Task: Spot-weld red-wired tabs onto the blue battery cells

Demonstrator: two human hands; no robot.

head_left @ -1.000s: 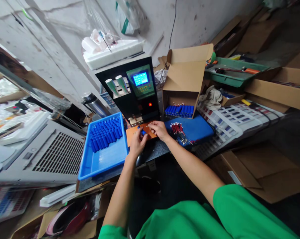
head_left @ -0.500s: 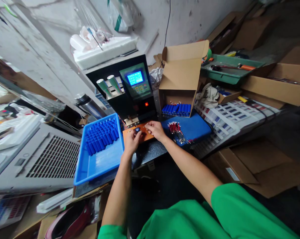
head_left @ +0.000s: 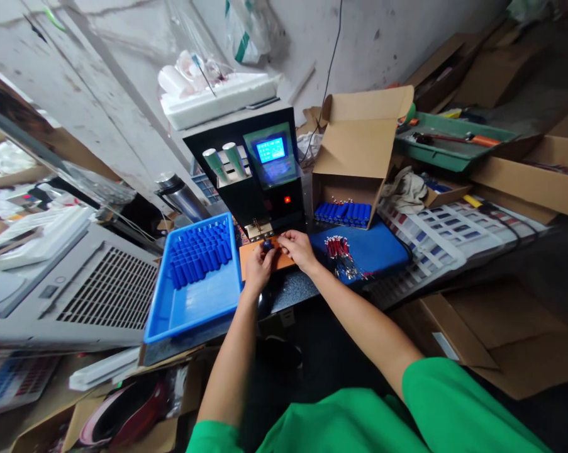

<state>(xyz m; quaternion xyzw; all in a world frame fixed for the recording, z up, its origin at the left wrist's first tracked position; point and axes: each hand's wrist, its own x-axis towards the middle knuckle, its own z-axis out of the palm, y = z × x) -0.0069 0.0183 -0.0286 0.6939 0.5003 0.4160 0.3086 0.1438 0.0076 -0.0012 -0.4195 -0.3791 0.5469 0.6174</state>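
My left hand (head_left: pixel 259 269) pinches a blue cylindrical battery cell (head_left: pixel 267 246) between thumb and fingers. The cell is held over an orange board (head_left: pixel 284 260), close in front of the copper-coloured electrode tips (head_left: pixel 255 225) of a black spot welder (head_left: pixel 278 217) with a lit blue screen. Just right of the cell, my right hand (head_left: pixel 299 250) is closed in a pinch, its fingertips close to the cell; what they hold is too small to make out. Red and black wire leads with white ends (head_left: pixel 339 251) lie in a bunch right of that hand on a blue pad (head_left: pixel 385 242).
Left of the board, a blue tray (head_left: pixel 194 311) holds rows of blue cells. An open cardboard box (head_left: pixel 354 141) with several wired cells stands behind the pad. A steel flask (head_left: pixel 182 196) is behind the tray. Farther right are a green tray (head_left: pixel 458 157) and a white plastic crate (head_left: pixel 429 242).
The view has swung slightly, so the bench and welder sit farther right in the picture. Both hands stay together at the electrodes, and the cell's end is turned less toward me.
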